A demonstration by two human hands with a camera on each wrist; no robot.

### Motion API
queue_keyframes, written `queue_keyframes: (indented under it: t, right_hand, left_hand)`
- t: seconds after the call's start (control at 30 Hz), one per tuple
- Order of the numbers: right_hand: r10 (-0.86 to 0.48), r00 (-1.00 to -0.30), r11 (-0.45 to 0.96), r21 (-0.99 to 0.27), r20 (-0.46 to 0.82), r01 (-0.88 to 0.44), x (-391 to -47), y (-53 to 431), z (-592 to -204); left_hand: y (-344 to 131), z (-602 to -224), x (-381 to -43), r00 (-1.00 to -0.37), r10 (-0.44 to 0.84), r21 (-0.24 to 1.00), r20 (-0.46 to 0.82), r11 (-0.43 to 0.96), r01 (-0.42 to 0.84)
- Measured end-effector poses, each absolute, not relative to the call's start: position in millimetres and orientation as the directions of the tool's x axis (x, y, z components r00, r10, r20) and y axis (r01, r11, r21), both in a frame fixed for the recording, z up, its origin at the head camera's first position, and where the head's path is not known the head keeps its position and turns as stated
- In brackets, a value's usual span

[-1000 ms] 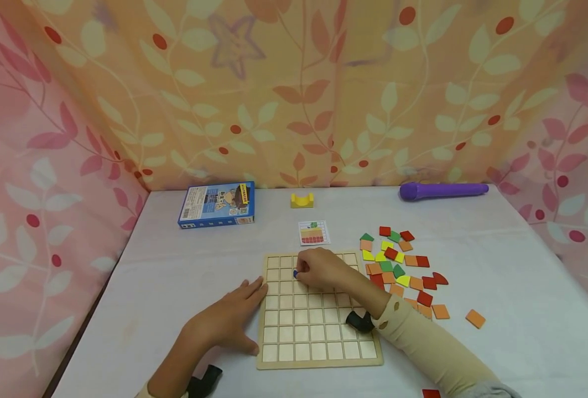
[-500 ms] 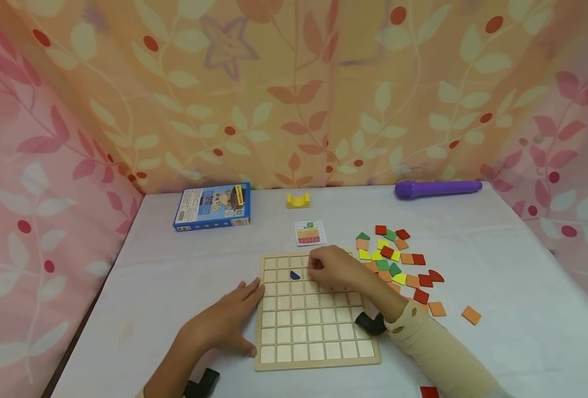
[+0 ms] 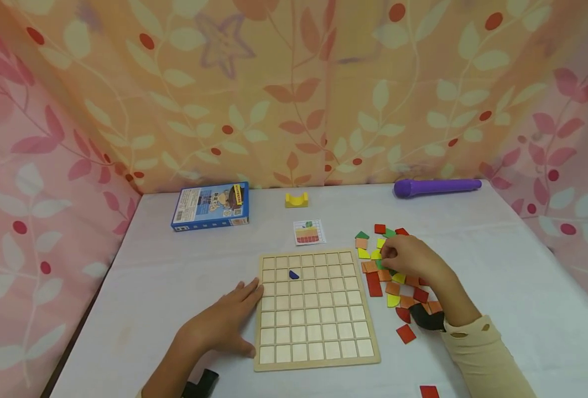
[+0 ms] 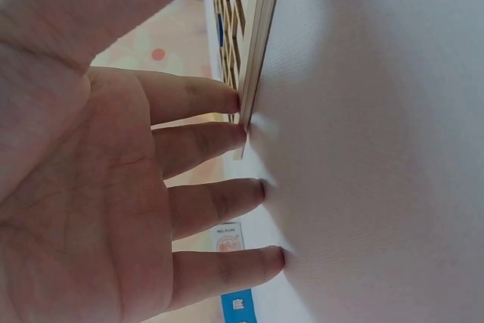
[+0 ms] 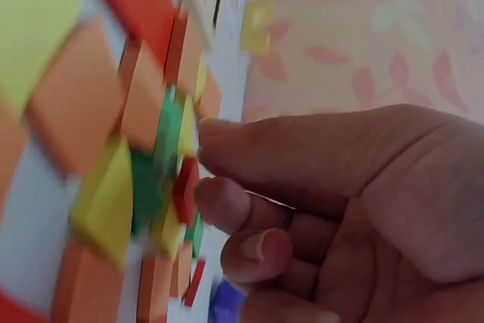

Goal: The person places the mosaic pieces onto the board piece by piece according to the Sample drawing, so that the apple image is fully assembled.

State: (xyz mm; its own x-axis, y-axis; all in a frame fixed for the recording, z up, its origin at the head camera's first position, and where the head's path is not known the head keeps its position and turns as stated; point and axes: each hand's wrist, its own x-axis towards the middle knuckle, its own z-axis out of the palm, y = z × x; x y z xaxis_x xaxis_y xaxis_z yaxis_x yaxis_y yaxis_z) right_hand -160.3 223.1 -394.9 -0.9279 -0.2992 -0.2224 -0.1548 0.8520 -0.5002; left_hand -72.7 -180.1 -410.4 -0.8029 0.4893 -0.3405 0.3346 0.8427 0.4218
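My left hand (image 3: 219, 323) lies beside the wooden grid board (image 3: 318, 364), fingers spread and straight, fingertips at its left edge. In the left wrist view, two fingertips touch the board's side and two rest on the cloth. One dark blue, round-edged tile (image 3: 294, 275) sits in the upper left of the grid. My right hand (image 3: 415, 260) hovers over the colored tiles right of the board, fingers loosely curled. In the right wrist view, a small gap shows between thumb and index finger, nothing held; a red tile (image 5: 186, 191) and a green tile (image 5: 145, 191) are near the fingertips.
A pattern card (image 3: 309, 232) lies behind the board. Farther back are a blue box (image 3: 211, 205), a yellow notched block (image 3: 296, 200) and a purple microphone-shaped object (image 3: 438, 188). One red tile (image 3: 429, 391) lies at the front edge of view. Floral curtains surround the table.
My right hand has let go of the blue tile on the board and moved right, over the tile pile. The left hand has stayed at the board's edge.
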Motion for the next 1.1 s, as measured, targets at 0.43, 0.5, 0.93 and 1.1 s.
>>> queue_keyframes:
  t: [0.43, 0.5, 0.93, 1.1]
  right_hand:
    - [-0.322, -0.901, 0.842, -0.523, -0.29, -0.133, -169, 236, -405]
    - [-0.337, -0.895, 0.83, -0.541, -0.291, -0.137, -170, 236, -406]
    - [-0.372, -0.894, 0.789, -0.592, -0.249, -0.163, -171, 235, -407]
    - [-0.366, -0.89, 0.775, -0.618, -0.271, -0.131, -170, 236, -403]
  left_hand:
    - [-180, -409, -73, -0.802, 0.492, 0.425, -0.338, 0.84, 0.336]
    - [-180, -409, -73, -0.803, 0.491, 0.424, -0.337, 0.841, 0.336]
    - [-179, -408, -71, -0.808, 0.485, 0.431, -0.336, 0.842, 0.326]
    - [-179, -409, -72, -0.808, 0.481, 0.428, -0.34, 0.845, 0.322]
